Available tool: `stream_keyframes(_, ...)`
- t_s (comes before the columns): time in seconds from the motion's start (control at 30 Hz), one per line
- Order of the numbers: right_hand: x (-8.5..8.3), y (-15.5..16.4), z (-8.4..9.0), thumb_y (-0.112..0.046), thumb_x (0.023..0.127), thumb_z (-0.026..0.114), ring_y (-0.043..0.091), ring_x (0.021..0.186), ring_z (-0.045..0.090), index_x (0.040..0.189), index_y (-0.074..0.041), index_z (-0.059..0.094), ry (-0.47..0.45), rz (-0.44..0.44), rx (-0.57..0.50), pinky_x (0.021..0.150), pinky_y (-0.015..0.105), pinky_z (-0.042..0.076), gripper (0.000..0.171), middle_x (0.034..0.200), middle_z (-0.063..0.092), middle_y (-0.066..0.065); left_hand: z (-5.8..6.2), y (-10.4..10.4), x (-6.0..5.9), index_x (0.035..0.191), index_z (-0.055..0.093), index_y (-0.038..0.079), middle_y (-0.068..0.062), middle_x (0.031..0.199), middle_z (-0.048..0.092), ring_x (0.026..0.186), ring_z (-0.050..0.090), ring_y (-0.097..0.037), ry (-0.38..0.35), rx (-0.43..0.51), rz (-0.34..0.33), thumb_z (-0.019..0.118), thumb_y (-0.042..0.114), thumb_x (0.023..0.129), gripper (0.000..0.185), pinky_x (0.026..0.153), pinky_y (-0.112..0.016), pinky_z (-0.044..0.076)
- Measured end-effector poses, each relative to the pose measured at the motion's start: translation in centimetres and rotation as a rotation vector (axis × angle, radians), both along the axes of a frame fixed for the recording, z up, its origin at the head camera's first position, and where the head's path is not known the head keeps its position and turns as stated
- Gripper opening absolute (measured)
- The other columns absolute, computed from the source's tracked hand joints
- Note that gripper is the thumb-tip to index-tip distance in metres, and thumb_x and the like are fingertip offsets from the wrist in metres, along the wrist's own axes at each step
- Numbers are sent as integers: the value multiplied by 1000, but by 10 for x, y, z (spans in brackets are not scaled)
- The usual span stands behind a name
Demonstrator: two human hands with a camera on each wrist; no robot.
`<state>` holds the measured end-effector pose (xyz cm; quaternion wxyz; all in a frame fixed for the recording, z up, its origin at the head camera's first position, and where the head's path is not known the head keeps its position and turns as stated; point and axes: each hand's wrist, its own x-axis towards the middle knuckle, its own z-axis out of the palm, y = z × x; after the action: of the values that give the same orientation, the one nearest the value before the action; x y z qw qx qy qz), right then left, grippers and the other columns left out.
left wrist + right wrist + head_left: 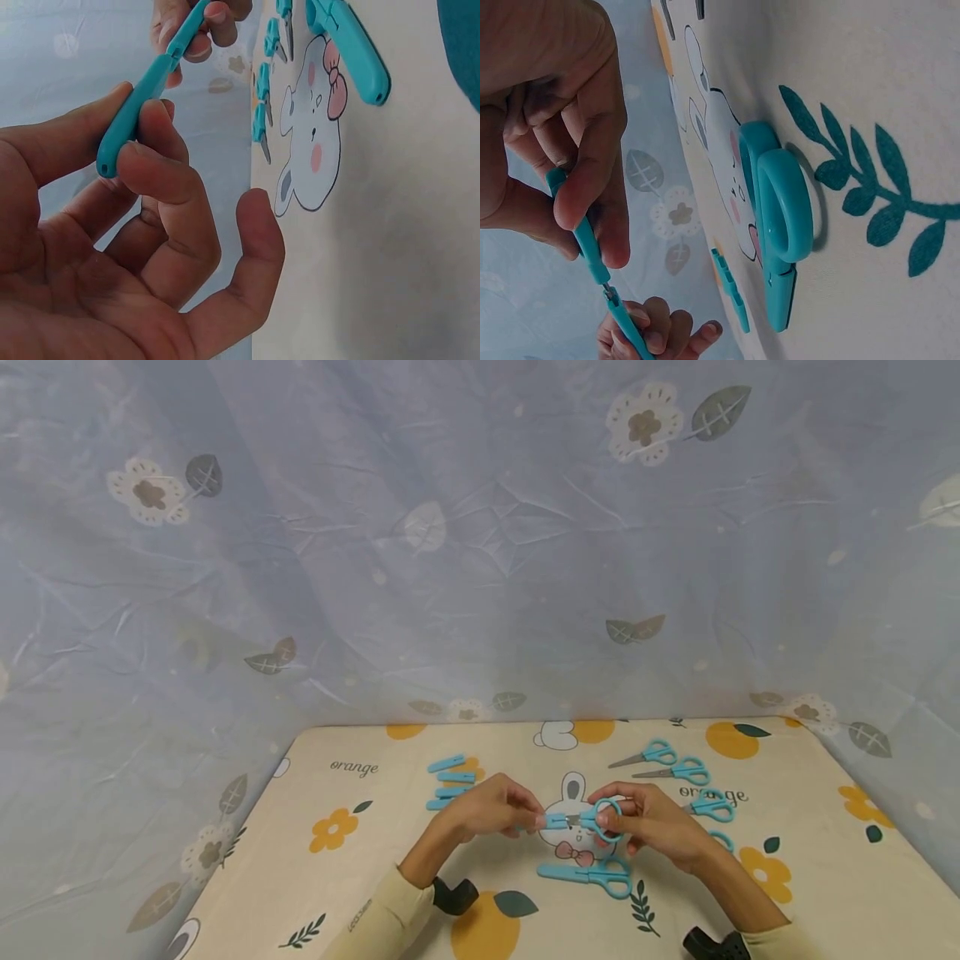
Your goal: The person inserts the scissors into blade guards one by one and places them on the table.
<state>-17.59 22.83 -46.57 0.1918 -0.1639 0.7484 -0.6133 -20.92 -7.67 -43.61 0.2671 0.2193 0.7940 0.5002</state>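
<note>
My left hand (491,807) pinches a turquoise blade cover (556,821) between thumb and fingers, with the other fingers loosely bent. Opposite it, my right hand (660,822) holds a pair of turquoise-handled scissors (609,820) by the finger loops. The scissors point left, their blades partly inside the cover, and a short stretch of metal shows between cover and handles. Both are raised above the table, as the left wrist view shows with the cover (131,124) tilted. Below them lies another pair of scissors (787,202) with its cover on.
Several loose turquoise covers (456,777) lie beyond my left hand. On the right, several scissors (686,770) with bare blades lie in a column, the nearest ones partly hidden by my right hand. A patterned cloth (300,818) covers the table, and a grey-blue curtain (480,610) hangs behind.
</note>
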Motion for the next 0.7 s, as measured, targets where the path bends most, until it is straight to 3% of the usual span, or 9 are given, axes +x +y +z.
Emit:
stream_keyframes(0.17,1,1,1,-24,107,68,14,79,69,140,11,55,8,-6,23,60,29,58,50,90,80,4,-2,4,1,98,83,4,3,80,70,76,59,-14,-10,-1,35,76,13,99,11,67,-24,53)
stream_keyframes(0.47,1,3,-1,-24,107,69,13,81,70,139,11,57,1,-19,39,58,28,57,49,84,78,-3,-3,12,3,92,81,8,3,79,71,77,61,-14,107,-43,7,75,8,97,8,66,-25,49)
stream_keyframes(0.7,1,3,-1,-24,106,70,14,81,70,137,10,59,35,-28,58,58,30,57,47,84,78,-1,-2,15,2,94,80,8,4,79,70,77,59,-14,80,-52,-7,72,9,99,10,66,-25,48)
